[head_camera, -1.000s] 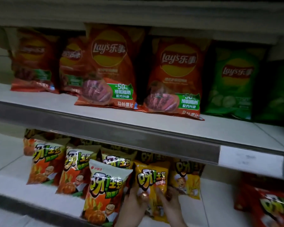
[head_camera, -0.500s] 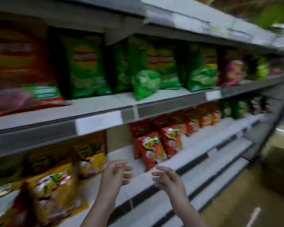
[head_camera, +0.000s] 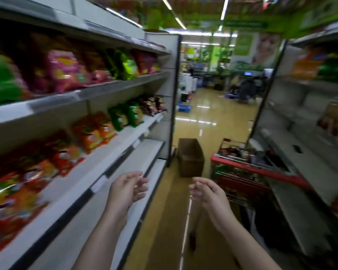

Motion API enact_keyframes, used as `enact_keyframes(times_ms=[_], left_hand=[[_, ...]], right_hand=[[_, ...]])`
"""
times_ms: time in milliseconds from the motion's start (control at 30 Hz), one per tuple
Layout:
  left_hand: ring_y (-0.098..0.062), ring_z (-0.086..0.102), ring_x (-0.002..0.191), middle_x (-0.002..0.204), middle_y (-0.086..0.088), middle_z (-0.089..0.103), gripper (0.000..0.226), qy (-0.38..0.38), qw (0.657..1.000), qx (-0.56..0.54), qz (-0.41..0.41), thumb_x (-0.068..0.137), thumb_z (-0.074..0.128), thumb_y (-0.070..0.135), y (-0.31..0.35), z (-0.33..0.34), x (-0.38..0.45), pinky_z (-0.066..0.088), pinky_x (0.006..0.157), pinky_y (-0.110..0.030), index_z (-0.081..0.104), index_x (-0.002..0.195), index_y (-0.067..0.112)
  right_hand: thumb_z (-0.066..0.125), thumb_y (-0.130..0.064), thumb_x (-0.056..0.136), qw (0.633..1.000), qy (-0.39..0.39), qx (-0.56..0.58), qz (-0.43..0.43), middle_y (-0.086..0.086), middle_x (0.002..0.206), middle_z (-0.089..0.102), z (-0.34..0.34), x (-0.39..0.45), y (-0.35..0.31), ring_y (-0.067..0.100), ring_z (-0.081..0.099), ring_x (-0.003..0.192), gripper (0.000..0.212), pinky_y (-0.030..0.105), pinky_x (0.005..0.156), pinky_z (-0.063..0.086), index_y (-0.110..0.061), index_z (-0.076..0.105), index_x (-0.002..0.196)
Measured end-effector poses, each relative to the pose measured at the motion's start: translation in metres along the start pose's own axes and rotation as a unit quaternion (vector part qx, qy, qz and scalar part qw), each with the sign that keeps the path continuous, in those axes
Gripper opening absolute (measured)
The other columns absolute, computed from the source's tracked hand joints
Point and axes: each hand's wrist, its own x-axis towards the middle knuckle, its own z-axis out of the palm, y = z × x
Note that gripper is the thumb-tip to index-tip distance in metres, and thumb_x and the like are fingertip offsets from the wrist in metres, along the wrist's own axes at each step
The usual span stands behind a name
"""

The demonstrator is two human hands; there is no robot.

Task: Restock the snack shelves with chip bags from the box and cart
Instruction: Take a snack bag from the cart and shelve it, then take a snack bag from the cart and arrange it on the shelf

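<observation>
Both hands up in front, empty, palms roughly facing each other. Left hand: fingers loosely curled, slightly spread, holding nothing. Right hand: same, relaxed curl, holding nothing. Hands apart, aisle floor between them.

Left side: snack shelves, several tiers. Red/orange chip bags on the lower stocked tier, green bags further along it, pink bags one tier up. Motion blur, labels unreadable.

Ahead on the floor: open cardboard box, just past the shelf end; contents can't be made out. Right of it, red cart with packages in the basket, next to the right-hand shelving.
</observation>
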Motion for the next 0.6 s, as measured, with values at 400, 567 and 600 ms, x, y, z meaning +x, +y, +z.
enact_keyframes(times_ms=[400, 567, 600], left_hand=[[-0.021, 0.071, 0.085, 0.091, -0.004, 0.074, 0.017, -0.178, 0.983, 0.034, -0.003, 0.099, 0.049, 0.015, -0.024, 0.229, 0.130, 0.055, 0.070, -0.031, 0.066, 0.103, 0.017], [-0.025, 0.069, 0.089, 0.094, -0.008, 0.073, 0.018, -0.209, 0.977, 0.044, -0.024, 0.098, 0.048, 0.013, -0.039, 0.287, 0.215, 0.056, 0.074, -0.034, 0.065, 0.105, 0.013], [-0.026, 0.068, 0.090, 0.095, -0.009, 0.072, 0.018, -0.214, 0.975, 0.043, -0.033, 0.099, 0.048, 0.012, -0.042, 0.301, 0.234, 0.056, 0.075, -0.034, 0.064, 0.105, 0.012]], right_hand=[[0.054, -0.011, 0.098, 0.977, 0.201, 0.068, -0.021, 0.012, 0.090, 0.074, -0.191, 0.128, -0.027, 0.020, 0.070, 0.081, 0.019, 0.034, 0.077, 0.055, -0.007, 0.066, 0.112], [0.053, -0.009, 0.098, 0.964, 0.253, 0.086, -0.010, 0.009, 0.085, 0.074, -0.220, 0.204, -0.015, 0.019, 0.069, 0.079, 0.018, 0.032, 0.075, 0.054, -0.007, 0.065, 0.111], [0.052, -0.009, 0.098, 0.961, 0.261, 0.088, -0.009, 0.009, 0.085, 0.074, -0.226, 0.222, -0.014, 0.019, 0.069, 0.078, 0.018, 0.032, 0.075, 0.053, -0.006, 0.065, 0.111]])
